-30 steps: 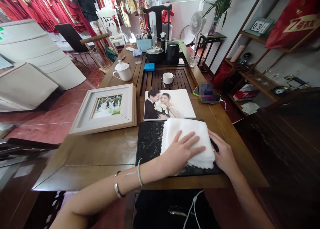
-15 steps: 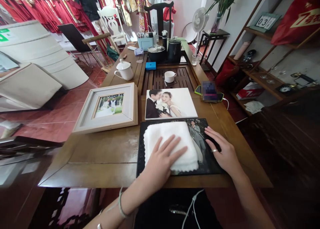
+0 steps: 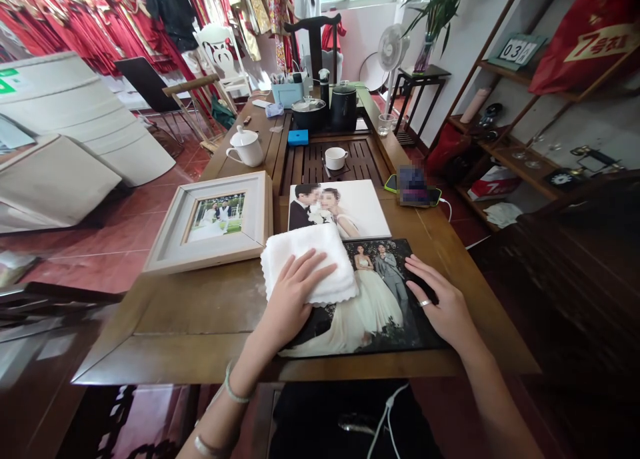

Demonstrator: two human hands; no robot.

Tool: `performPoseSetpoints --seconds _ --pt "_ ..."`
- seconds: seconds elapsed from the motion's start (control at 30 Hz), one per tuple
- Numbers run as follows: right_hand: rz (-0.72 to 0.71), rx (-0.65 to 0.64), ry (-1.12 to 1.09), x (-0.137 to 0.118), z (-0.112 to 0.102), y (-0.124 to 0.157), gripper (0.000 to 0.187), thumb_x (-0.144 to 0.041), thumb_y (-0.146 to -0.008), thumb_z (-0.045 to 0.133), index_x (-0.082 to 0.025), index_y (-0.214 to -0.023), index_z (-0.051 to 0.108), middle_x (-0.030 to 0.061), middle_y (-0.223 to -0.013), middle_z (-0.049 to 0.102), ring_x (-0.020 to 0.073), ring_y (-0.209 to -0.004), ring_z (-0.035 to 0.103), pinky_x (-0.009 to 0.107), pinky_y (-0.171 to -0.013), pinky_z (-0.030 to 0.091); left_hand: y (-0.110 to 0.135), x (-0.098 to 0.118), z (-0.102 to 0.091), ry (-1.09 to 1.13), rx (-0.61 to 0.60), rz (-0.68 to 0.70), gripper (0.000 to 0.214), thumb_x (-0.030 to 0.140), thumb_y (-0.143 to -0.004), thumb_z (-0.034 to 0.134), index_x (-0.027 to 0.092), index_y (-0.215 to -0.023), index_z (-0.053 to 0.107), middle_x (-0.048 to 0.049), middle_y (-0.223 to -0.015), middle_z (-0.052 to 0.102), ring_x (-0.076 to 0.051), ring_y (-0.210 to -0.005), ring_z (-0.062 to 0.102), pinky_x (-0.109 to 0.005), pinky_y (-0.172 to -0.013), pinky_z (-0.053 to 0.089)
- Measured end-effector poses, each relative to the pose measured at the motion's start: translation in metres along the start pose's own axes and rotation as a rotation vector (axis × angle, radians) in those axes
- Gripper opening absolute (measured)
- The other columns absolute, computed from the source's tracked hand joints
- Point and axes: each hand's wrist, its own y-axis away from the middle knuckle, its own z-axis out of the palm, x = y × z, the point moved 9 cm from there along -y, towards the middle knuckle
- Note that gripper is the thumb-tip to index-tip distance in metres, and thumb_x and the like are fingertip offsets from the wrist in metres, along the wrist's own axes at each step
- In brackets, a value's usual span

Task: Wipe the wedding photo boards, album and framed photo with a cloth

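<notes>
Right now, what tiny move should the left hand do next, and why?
Perhaps the left hand should slide the white cloth a little right: it lies partly on the dark photo but pokes past that left edge. The right hand, at the opposite edge, may be steadying the photo.

Near edge of table [image 3: 200, 305]: photo panel [image 3: 370, 305], cloth [image 3: 305, 241] over its far left corner, left hand [image 3: 295, 289] on cloth, right hand [image 3: 443, 300] at panel's right edge. Second photo [image 3: 350, 213] directly behind panel; framed picture [image 3: 215, 219] left of second photo. Farther back, tray [image 3: 361, 155] with cup [image 3: 335, 158] on it, lidded mug [image 3: 246, 148] left of tray, pot [image 3: 344, 107] behind cup.
</notes>
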Motion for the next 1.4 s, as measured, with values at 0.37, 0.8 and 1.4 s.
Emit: performPoseSetpoints --seconds 0.37,0.8,1.4 --pt "0.006 -0.012 0.013 -0.001 0.0 0.0 0.034 -0.032 -0.093 0.05 -0.026 -0.125 0.059 0.006 -0.136 0.058 0.0241 -0.128 0.052 0.046 -0.111 0.04 0.074 0.042 0.007 0.148 -0.121 -0.02 0.097 -0.004 -0.049 0.034 0.033 -0.139 0.043 0.0048 -0.153 0.037 -0.019 -0.145 0.023 -0.056 -0.119 0.018" --pt "-0.017 -0.005 0.017 -0.003 -0.001 -0.001 0.033 -0.031 -0.093 0.051 -0.025 -0.124 0.06 0.0072 -0.134 0.059 0.0241 -0.127 0.053 0.046 -0.11 0.042 0.025 0.018 0.001 0.127 -0.103 0.038 0.092 -0.005 -0.052 0.037 0.028 -0.137 0.045 -0.0012 -0.152 0.038 -0.022 -0.144 0.024 -0.057 -0.118 0.019" --pt "-0.003 -0.008 0.016 0.0 0.0 0.0 0.034 -0.031 -0.093 0.051 -0.025 -0.125 0.06 0.0062 -0.135 0.059 0.0237 -0.128 0.053 0.045 -0.111 0.04 0.005 -0.007 -0.008 0.067 0.004 -0.002 0.086 -0.008 -0.06 0.035 0.02 -0.141 0.04 -0.0086 -0.156 0.031 -0.023 -0.147 0.018 -0.055 -0.119 0.02"
